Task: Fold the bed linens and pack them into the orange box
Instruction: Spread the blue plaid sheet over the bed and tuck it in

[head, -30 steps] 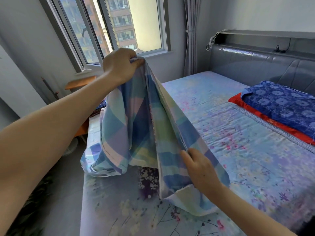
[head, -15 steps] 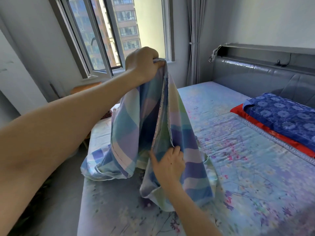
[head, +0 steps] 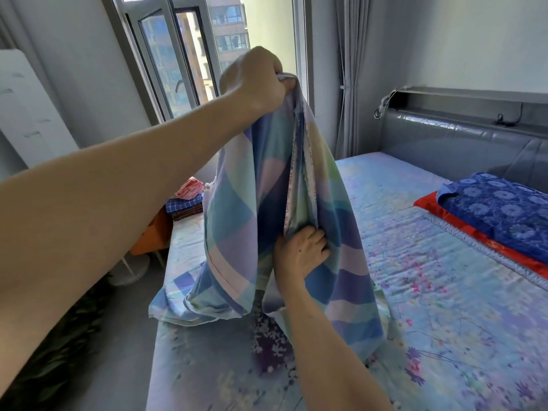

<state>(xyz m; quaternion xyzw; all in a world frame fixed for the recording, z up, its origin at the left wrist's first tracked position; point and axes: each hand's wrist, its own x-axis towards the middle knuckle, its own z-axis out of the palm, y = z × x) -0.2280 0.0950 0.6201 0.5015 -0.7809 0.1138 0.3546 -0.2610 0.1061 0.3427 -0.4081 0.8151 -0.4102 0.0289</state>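
I am holding the checked sheet (head: 237,221) up over the foot end of the bed (head: 444,307). It is hanging in a long cone, with its lower folds pooling on the mattress from 6 to 8 o'clock. My left hand (head: 252,81) is gripping the gathered top at 12 o'clock, its fingers (head: 275,69) curled tight round the bunched corner. My right hand (head: 302,253) is sitting at the middle of the cloth, where the two hem edges are running down together. Its fingers (head: 318,235) are bent and pinching those edges against the fabric.

A second ago this hand was out at the sheet's 5 o'clock edge. Since then it has been coming in to the centre seam and sliding a little higher, and the sheet is now hanging narrower, its two halves drawn close.

At 9 o'clock of the sheet, past the bed's edge, a stack of folded cloths (head: 185,203) is resting on something orange (head: 152,232); I cannot tell if that is the box. At 3 o'clock a blue flowered pillow (head: 498,209) is lying on a red layer (head: 474,232) below the grey headboard (head: 444,140). The window (head: 184,54) and a curtain (head: 350,69) are standing behind, at 12 o'clock.
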